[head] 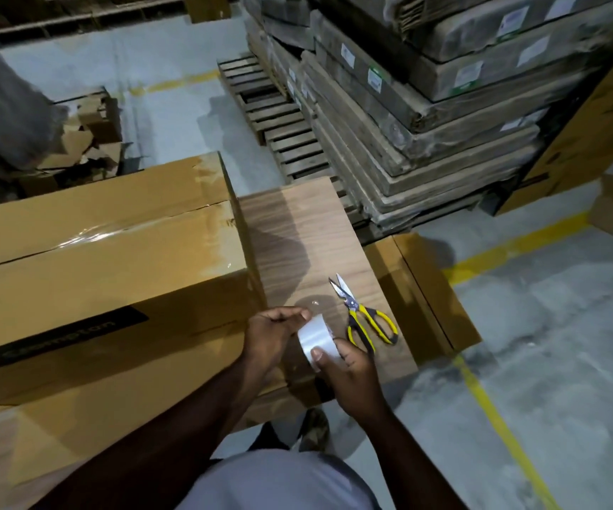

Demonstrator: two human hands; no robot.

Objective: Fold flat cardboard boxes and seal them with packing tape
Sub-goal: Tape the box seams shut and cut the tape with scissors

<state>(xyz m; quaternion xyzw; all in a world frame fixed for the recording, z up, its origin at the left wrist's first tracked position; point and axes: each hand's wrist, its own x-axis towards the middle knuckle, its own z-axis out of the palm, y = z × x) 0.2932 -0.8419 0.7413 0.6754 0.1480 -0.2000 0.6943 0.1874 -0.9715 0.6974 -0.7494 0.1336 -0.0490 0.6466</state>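
Just below the centre of the frame, both hands hold a roll of clear packing tape above a wood-grain board. The right hand grasps the roll from the lower right, its thumb pressed flat on the shiny outer face. The left hand curls round the roll's upper left edge, fingertips bent over the rim.

Just right of the roll, yellow-and-black scissors lie on the board, blades slightly parted and pointing toward the top of the frame.

A long cardboard box fills the left half of the frame, lying against the board's left edge. Glossy clear tape runs along its closed top seam and over its near end, and a dark printed label sits on its side face.

At the upper right, a stack of wrapped flat packs rests on wooden pallets. Cardboard scraps lie at the upper left. Yellow lines mark the concrete floor at the right.
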